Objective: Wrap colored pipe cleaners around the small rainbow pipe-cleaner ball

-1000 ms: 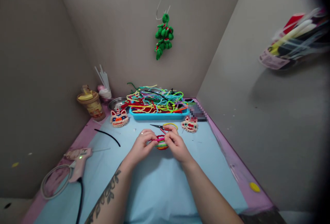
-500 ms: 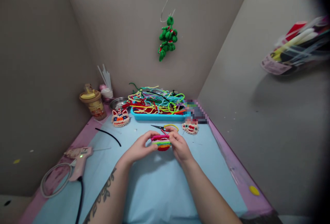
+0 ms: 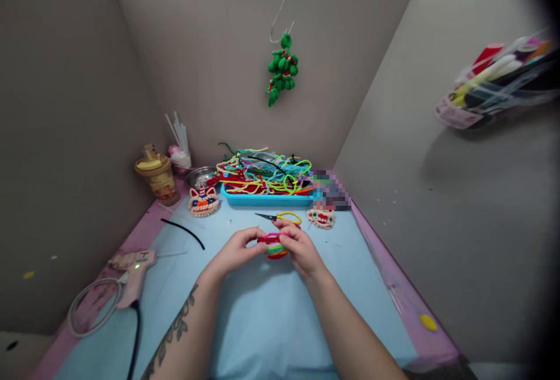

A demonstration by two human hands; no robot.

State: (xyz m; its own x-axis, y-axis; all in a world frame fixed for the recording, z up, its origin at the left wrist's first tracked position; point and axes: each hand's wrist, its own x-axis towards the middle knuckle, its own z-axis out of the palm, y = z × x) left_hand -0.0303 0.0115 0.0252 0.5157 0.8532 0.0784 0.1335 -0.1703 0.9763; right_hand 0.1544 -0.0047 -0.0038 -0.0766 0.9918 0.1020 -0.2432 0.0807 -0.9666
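Between the left hand (image 3: 238,249) and right hand (image 3: 303,250): the striped piece (image 3: 276,249), bands running crosswise from one to the other; neither looks nearer from here;
Left hand: thumb and fingers pinching its left end;
Right hand: pinching its upper right edge; scissors (image 3: 275,217) just beyond the fingertips.

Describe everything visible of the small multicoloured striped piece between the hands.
The small, rounded, multicoloured striped piece looks made of fuzzy strands, with pink on top and red, green and orange below. The left hand and right hand hold its opposite sides, over the pale blue sheet. Its ends are partly hidden.
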